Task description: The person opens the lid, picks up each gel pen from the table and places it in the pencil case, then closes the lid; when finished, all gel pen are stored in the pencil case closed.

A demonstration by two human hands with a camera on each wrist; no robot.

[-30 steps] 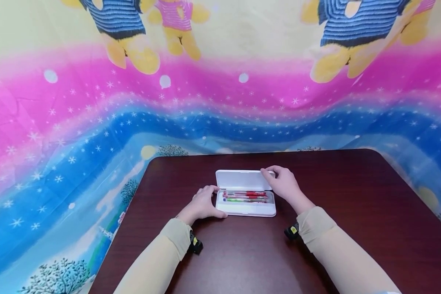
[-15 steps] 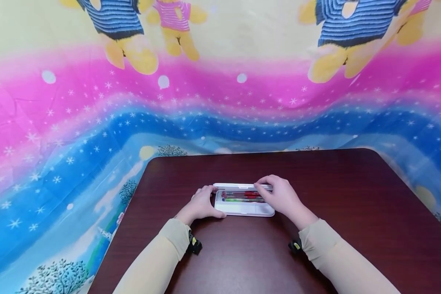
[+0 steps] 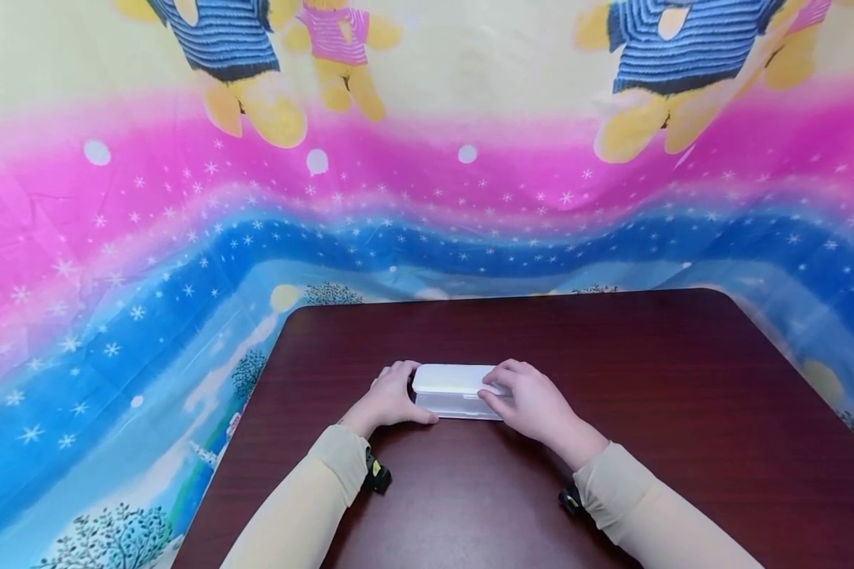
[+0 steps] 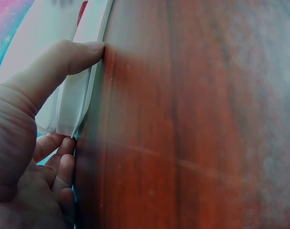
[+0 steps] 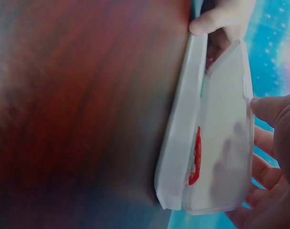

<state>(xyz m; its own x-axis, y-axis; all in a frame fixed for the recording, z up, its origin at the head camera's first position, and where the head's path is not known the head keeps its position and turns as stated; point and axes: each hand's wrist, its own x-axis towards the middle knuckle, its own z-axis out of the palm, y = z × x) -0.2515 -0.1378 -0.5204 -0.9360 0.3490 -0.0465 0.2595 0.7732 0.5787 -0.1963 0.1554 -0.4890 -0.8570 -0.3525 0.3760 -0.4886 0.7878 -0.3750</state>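
Observation:
A white pencil case (image 3: 447, 405) lies on the dark brown table, its hinged lid (image 3: 448, 378) partly lowered over the base. My left hand (image 3: 387, 399) grips the case's left end, with the thumb (image 4: 83, 58) on the front edge and the fingers behind that end. At the right part of the lid, my right hand (image 3: 534, 401) holds its free edge; in the right wrist view the thumb (image 5: 269, 109) touches the rim and the fingers lie against the outer face. A red pen (image 5: 197, 160) shows through the gap between lid and base. The lid hides most of the contents.
The brown table (image 3: 655, 371) stretches around the case on all sides. Behind it hangs a printed cloth (image 3: 427, 190) with bears and snowflakes. A small black wrist camera (image 3: 379, 476) sits at the left cuff, another (image 3: 569, 499) at the right.
The lid has swung forward and down from upright, covering the pens in the head view. My right hand moved down and slightly left with it. My left hand stayed on the case.

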